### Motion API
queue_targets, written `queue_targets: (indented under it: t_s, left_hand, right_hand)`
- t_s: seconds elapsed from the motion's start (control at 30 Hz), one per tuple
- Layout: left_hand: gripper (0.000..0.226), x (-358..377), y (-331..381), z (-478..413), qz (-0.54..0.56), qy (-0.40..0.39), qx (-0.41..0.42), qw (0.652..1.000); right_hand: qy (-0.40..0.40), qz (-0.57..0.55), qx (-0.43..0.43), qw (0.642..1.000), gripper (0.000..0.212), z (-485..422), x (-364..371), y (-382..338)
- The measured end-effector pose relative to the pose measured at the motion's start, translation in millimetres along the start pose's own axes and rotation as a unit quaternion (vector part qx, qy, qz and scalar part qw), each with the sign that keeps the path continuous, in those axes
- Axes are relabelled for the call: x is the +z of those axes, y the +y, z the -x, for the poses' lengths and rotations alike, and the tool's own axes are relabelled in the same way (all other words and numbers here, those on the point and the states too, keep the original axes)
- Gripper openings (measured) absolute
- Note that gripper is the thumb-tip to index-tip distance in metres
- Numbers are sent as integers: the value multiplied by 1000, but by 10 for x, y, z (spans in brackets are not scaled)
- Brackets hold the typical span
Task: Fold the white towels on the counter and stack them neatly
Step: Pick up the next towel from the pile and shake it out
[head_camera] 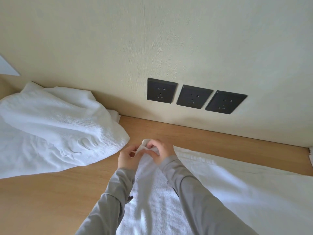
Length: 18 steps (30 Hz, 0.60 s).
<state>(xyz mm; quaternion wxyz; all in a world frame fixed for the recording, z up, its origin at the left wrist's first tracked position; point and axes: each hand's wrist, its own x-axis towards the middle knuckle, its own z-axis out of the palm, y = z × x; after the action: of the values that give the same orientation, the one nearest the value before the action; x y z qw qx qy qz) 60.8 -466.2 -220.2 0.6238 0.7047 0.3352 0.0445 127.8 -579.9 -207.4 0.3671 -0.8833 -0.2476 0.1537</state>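
Observation:
A white towel (237, 187) lies spread over the wooden counter (50, 197) at the lower right and runs up between my grey-sleeved arms. My left hand (127, 158) and my right hand (160, 150) sit close together at the middle of the view, and both pinch the same raised corner of this towel just above the counter. A second white towel (50, 126) lies crumpled in a loose heap at the left, apart from my hands. Part of the spread towel is hidden under my forearms.
The cream wall (152, 39) rises right behind the counter, with three dark sockets (194, 96) low on it. A thin white folded edge (115, 114) peeks out behind the crumpled heap. Bare wood shows at the lower left and along the wall.

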Motion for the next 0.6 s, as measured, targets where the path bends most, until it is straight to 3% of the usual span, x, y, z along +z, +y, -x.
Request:
queue_targets:
  t_s: [0.3,0.6]
  left_hand:
    - [11,-77,144,99,56,-2,-5,998]
    - [21,-103,256,379,141,-10,35,989]
  right_hand:
    - [120,-68,-42,990,17,224,-210,-282]
    - [130,-62,-21,989,6,262,-182,-332]
